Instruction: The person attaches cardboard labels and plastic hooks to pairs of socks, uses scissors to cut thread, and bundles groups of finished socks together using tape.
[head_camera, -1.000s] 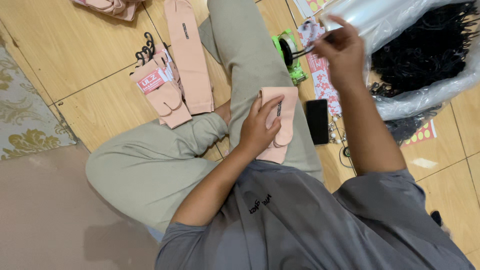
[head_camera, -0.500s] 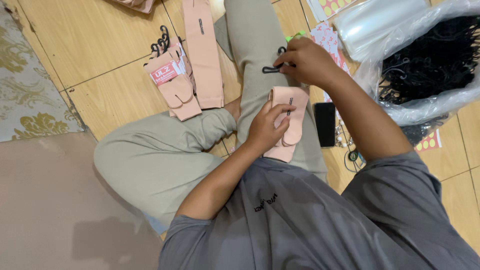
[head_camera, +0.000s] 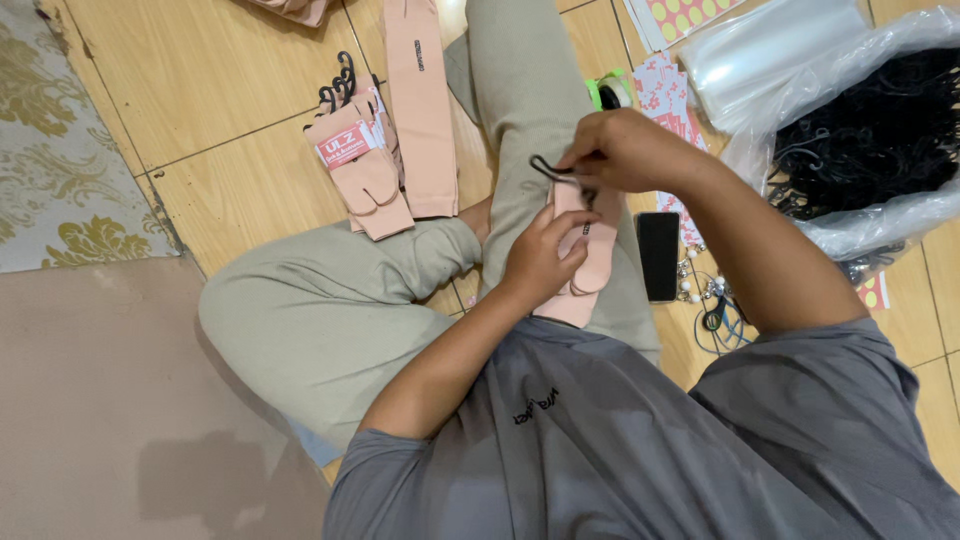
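Left hand (head_camera: 540, 262) clenched on pink socks (head_camera: 585, 255) lying on the thigh; right hand (head_camera: 625, 150) pinching small black hanger (head_camera: 550, 170) at their top edge. Soft, light, floppy, probably; best gripped near the cuff.

The person wears a loose grey short-sleeved shirt (head_camera: 640, 440) with a small dark mark on the chest; light khaki-green trousers (head_camera: 330, 310) cover both legs; the forearms are bare below the sleeves; left hand (head_camera: 540, 262) and right hand (head_camera: 625, 150) carry no gloves.
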